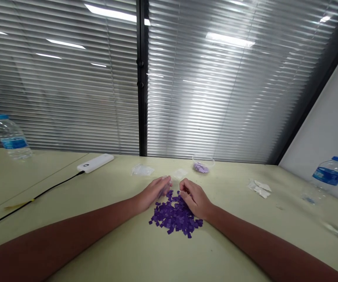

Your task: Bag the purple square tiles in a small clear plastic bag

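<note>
A loose heap of small purple square tiles (173, 216) lies on the pale green table (122, 239), between my two hands. My left hand (154, 192) rests at the heap's upper left edge, its fingers bunched toward the tiles. My right hand (194, 197) sits on the heap's upper right side with its fingers curled down among the pieces. Whether either hand pinches a tile is hidden by the fingers. Just beyond my hands lie two small clear plastic bags (142, 170), and a clear bowl (203, 163) holds lilac pieces.
A white power bank (95, 163) with a black cable (36, 197) lies at the left. Plastic water bottles stand at the far left (12, 137) and right (330, 176). White paper scraps (259, 188) lie to the right. Window blinds and a wall edge the table.
</note>
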Available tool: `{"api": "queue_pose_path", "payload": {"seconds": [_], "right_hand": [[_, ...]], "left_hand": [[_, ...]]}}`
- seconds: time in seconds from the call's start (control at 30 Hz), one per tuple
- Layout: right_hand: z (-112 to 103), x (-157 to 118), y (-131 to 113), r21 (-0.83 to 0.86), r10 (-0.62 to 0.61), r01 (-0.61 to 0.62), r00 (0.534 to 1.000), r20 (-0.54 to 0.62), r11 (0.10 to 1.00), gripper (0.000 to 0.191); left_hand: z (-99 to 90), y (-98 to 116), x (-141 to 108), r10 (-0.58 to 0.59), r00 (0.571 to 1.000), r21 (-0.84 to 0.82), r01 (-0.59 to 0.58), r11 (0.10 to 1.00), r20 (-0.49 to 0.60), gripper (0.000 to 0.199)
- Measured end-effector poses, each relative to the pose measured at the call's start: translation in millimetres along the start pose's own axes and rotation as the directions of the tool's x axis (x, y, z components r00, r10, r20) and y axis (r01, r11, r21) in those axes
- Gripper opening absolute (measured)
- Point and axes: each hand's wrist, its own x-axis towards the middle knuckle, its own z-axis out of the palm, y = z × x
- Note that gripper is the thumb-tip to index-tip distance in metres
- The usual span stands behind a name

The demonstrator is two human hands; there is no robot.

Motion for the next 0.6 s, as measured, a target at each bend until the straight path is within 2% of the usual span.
{"api": "queue_pose_path", "payload": {"seconds": [0.07, 0.17, 0.33, 0.5, 0.6], "right_hand": [[0, 2, -2, -0.032, -0.027, 0.031, 0.994, 0.102, 0.999, 0.022], [3, 4, -3, -0.078, -0.112, 0.137, 0.957, 0.268, 0.987, 0.034], [8, 3, 4, -0.137, -0.084, 0.123, 0.962, 0.258, 0.983, 0.016], [9, 3, 8, -0.101, -0.031, 0.054, 0.976, 0.218, 0.993, 0.022], [8, 4, 7, -0.047, 0.012, -0.005, 0.988, 0.156, 0.999, 0.023]], "left_hand": [[-2.5, 0, 3, -0.021, 0.999, -0.03, 0.02, 0.999, -0.04, 0.063], [-3.6, -1, 4, -0.034, 0.997, -0.05, 0.031, 0.998, -0.065, 0.064], [-0.3, 0, 1, -0.015, 0.998, -0.017, 0.014, 1.0, -0.061, 0.064], [3.4, 1, -4, 0.036, 0.998, 0.063, -0.039, 0.997, 0.054, 0.065], [4.7, 1, -7, 0.074, 0.99, 0.111, -0.088, 0.99, 0.123, 0.062]]}}
